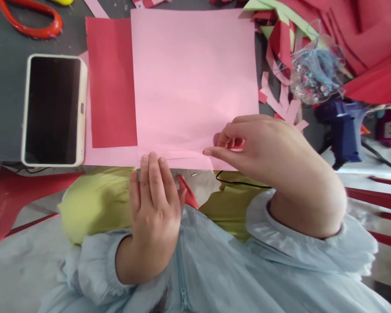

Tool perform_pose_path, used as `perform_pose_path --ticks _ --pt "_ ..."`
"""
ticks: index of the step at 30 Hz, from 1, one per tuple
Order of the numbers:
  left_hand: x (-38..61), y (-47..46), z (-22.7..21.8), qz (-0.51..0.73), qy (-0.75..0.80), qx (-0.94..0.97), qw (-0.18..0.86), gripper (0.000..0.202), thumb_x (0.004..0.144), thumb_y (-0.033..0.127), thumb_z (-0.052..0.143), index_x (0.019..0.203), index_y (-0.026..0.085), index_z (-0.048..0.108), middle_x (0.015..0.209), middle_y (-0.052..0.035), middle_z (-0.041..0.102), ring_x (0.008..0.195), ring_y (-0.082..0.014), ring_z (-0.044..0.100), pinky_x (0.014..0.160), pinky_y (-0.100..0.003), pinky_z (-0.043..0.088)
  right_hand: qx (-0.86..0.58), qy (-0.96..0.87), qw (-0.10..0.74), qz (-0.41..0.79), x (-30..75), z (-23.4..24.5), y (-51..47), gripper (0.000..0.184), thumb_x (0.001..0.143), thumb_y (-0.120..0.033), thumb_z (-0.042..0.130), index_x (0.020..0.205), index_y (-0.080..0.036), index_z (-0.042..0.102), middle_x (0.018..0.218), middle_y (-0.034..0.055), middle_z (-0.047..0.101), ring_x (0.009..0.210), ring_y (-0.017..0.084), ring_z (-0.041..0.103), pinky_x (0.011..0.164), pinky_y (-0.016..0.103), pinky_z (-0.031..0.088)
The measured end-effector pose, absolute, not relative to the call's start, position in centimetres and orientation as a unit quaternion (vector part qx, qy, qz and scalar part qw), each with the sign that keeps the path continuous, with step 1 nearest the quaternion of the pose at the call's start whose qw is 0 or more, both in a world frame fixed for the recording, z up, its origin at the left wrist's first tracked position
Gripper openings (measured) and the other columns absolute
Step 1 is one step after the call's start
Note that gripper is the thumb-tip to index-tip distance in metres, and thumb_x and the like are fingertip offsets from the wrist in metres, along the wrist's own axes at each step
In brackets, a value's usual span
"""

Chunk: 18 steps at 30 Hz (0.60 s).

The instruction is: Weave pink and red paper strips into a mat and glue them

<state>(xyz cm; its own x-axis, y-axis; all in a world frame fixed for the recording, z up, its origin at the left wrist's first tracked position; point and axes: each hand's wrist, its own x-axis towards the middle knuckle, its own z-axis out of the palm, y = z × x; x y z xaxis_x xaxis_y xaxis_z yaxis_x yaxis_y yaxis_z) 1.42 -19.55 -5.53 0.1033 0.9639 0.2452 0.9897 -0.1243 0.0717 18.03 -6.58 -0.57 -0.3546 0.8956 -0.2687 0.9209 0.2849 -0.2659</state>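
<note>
A large sheet of pink paper point(195, 74) lies flat at the table's near edge, with a narrow fold or strip along its lower side. My left hand point(156, 208) rests with fingers straight and fairly close together, their tips touching the paper's lower edge. At the lower right of the sheet, my right hand point(257, 141) has its thumb and curled fingers brought together on the paper's edge; the fingers partly hide what is between them. A red paper piece point(112, 87) shows beside the pink sheet on the left, on top of another pink layer.
A phone point(54, 111) with a dark screen lies left of the papers, below red-handled scissors point(39, 30). To the right are paper scraps point(283, 102), a clear bag of blue strings point(319, 71), a dark blue glue gun point(343, 126) and red sheets point(371, 39).
</note>
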Motion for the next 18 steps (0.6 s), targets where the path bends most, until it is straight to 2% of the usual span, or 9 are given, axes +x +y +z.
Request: perform_pose_path --ticks 6,9,14,18 --pt "1.19 -19.66 -5.62 -0.115 -0.666 -0.735 0.066 0.071 0.097 0.038 0.059 0.153 0.0 0.037 0.147 -0.0292 0.054 0.136 -0.0389 0.056 0.113 -0.049 0.045 0.565 0.803 0.023 -0.188 18.03 -0.58 -6.57 0.023 0.085 -0.035 0.064 0.066 -0.024 0.066 0.075 0.0044 0.071 0.073 0.023 0.063 0.067 0.034 0.041" --pt "1.27 -19.52 -5.48 -0.111 -0.668 -0.733 0.066 0.068 0.099 0.04 0.057 0.153 0.004 0.038 0.148 -0.0279 0.054 0.135 -0.0376 0.057 0.112 -0.05 0.044 0.563 0.804 0.028 -0.189 18.05 -0.56 -6.56 0.023 0.086 -0.035 0.064 0.067 -0.024 0.067 0.075 0.0045 0.071 0.074 0.024 0.063 0.068 0.034 0.041" --pt "1.52 -19.09 -5.28 -0.114 -0.675 -0.726 0.073 0.064 0.098 0.043 0.058 0.15 0.008 0.046 0.144 -0.0254 0.059 0.131 -0.0359 0.061 0.113 -0.052 0.039 0.555 0.811 0.028 -0.182 18.23 -0.73 -6.52 0.023 0.088 -0.037 0.062 0.069 -0.024 0.068 0.075 0.005 0.07 0.076 0.024 0.064 0.069 0.034 0.041" --pt "2.16 -18.69 -5.57 -0.146 -0.675 -0.722 0.044 0.064 0.1 0.042 0.053 0.152 0.008 0.042 0.144 -0.0241 0.059 0.133 -0.0355 0.059 0.116 -0.052 0.036 0.552 0.816 0.028 -0.17 18.32 -0.95 -6.5 0.024 0.088 -0.037 0.061 0.07 -0.023 0.069 0.074 0.0055 0.069 0.075 0.024 0.063 0.067 0.033 0.041"
